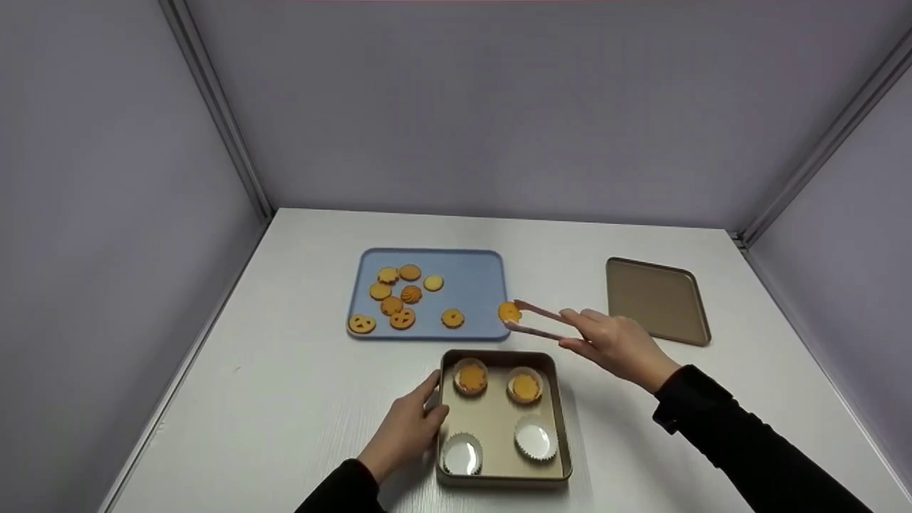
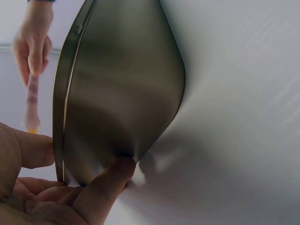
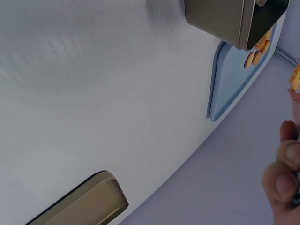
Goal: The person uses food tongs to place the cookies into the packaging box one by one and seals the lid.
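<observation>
Fingers (image 1: 591, 324) of the right hand (image 1: 620, 345) are pinching tongs (image 1: 534, 331); left fingers are gripping the tin (image 1: 495, 427). Cookie (image 1: 509, 311) is sitting between the tong tips, in the air, showing over the near right corner of the blue tray (image 1: 470, 278) in the head view. Tongs are pointing left from the hand. Left hand (image 1: 406, 427) is steadying the tin's left wall, thumb reaching the rim, other fingers pressing outside. Tin is standing on the table (image 1: 299, 399), just nearer than the blue tray. Four cups (image 1: 536, 437) are sitting inside, one toward each corner; the two far ones are holding yellow-orange cookies (image 1: 526, 387), the two near ones are showing white bottoms. On the blue tray, nine loose cookies (image 1: 411, 294) are lying, mostly left half, one nearer the right. Brown tray (image 1: 659, 299) is lying flat, far right, beyond the right hand. Black sleeves (image 1: 755, 449) are covering both forearms. Grey-lilac walls (image 1: 499, 107) are enclosing the table's back and sides.
</observation>
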Demonstrator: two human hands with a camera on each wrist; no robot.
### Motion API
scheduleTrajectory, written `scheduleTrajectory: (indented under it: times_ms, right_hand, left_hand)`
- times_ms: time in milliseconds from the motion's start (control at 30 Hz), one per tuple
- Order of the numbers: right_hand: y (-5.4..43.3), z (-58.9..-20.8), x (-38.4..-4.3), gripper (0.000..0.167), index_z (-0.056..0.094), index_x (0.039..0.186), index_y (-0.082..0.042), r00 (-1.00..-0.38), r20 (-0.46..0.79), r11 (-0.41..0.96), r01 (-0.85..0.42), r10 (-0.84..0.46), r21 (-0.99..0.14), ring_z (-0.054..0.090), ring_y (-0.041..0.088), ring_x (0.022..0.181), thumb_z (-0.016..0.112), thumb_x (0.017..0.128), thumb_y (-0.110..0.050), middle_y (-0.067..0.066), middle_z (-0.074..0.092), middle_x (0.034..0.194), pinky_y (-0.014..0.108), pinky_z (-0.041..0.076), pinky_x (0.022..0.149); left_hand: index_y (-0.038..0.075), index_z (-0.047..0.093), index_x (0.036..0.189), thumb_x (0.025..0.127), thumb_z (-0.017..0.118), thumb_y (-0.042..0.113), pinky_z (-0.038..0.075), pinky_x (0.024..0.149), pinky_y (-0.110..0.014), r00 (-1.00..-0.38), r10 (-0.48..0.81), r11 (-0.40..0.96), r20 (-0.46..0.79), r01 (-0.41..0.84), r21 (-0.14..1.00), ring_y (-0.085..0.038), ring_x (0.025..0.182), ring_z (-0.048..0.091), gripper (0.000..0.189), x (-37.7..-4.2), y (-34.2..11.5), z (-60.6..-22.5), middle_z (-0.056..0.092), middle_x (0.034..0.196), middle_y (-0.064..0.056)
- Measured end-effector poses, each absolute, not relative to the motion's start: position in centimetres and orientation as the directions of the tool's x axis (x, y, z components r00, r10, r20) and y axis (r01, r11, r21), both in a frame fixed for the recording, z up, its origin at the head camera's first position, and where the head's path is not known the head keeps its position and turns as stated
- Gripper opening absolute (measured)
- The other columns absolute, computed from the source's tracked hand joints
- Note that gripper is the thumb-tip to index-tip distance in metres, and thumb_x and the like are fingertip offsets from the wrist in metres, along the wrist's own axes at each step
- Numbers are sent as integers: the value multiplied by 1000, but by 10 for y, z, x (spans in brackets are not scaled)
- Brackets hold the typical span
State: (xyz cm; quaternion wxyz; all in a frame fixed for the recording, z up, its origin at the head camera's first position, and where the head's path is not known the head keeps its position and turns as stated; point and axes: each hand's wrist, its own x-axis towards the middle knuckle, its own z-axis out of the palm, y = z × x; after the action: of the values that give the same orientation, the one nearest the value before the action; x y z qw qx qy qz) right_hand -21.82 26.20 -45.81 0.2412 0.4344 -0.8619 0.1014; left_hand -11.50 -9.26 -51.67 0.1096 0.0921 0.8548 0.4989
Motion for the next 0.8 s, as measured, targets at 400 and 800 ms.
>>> scheduleTrajectory:
  times_ms: [400,800]
  right_hand:
    - [285,-432,-189,38,68,121,-6,-427,514,524,-850,-744,51,52,5,55,73,94,-33,-3,59,81,25,46,48]
    - [293,-410,-162,37,67,121,-8,-376,399,421,-906,-836,29,43,-4,57,73,95,-34,-10,58,80,17,41,49]
  left_hand:
    - [-1,31,159,102,59,13,43,53,-27,-959,262,467,-103,33,883,-8,50,42,65,-115,-92,-517,64,122,-29]
    - [0,33,159,102,59,14,48,75,-37,-961,261,488,-90,51,871,-10,54,42,64,-115,-92,-518,52,145,-31]
